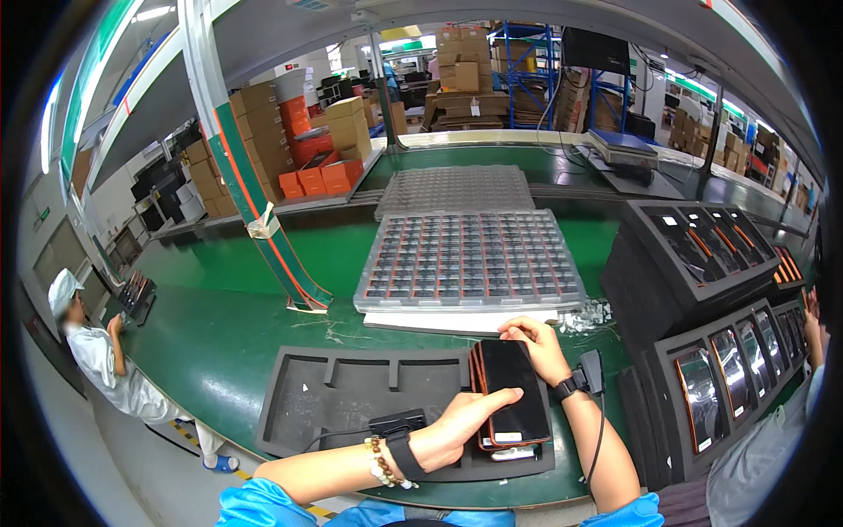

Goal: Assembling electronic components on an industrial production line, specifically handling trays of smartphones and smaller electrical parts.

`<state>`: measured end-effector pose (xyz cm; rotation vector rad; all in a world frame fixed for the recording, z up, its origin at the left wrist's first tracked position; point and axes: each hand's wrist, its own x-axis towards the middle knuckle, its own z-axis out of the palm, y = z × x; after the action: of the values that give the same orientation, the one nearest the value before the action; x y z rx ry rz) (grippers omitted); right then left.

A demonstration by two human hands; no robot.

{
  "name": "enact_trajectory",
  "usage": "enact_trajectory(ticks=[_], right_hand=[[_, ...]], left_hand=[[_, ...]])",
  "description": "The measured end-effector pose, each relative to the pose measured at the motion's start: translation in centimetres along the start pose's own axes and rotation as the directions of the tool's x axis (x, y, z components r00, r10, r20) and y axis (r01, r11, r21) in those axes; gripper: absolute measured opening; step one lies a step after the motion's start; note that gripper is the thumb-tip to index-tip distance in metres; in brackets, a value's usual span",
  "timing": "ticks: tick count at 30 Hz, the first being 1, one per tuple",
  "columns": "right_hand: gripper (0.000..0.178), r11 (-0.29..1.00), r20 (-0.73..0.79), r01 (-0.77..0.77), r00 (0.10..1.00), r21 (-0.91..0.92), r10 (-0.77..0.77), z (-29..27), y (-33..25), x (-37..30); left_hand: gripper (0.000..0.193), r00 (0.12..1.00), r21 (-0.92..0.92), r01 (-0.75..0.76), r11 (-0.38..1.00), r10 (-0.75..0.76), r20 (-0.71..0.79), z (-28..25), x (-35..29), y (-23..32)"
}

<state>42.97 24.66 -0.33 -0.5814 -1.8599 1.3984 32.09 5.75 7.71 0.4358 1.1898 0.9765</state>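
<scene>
My left hand [454, 432] is closed around the side of a small stack of flat black phones [507, 391] with orange edges; its thumb lies across the dark top face. The stack is over the right end of a black foam tray [351, 395], whose other compartments show bare foam. My right hand [538, 347] is curled at the stack's far right corner, fingertips just past the far edge; whether it grips anything is hidden. Under the near end of the stack a pale-edged piece [513, 453] shows in the tray.
Ahead, a clear plastic tray [470, 259] holds rows of small dark parts, with another clear tray [452, 189] behind. Black foam trays of phones [702, 250] are piled at right, beside another person's arm [815, 325]. A green post [263, 220] rises at left; a person [101, 356] works beyond.
</scene>
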Motion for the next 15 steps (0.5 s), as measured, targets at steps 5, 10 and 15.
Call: enact_trajectory(ticks=[5,10,15], right_hand=[[0.021,0.999,0.005,-0.012,1.000,0.039,0.012,0.1,0.0,0.2],[0.017,0.999,-0.062,0.044,0.997,-0.027,-0.046,0.3,0.4,0.0],[0.018,0.997,-0.054,-0.048,0.997,0.059,0.051,-0.4,-0.5,-0.7]], left_hand=[[0.043,0.999,0.070,-0.041,0.997,0.038,0.038,0.7,0.9,-0.7],[0.038,0.997,0.129,-0.055,0.990,0.047,0.064,-1.9,-0.3,2.1],[0.037,0.986,0.796,-0.097,0.598,0.167,-0.005,-3.5,-6.7,8.5]])
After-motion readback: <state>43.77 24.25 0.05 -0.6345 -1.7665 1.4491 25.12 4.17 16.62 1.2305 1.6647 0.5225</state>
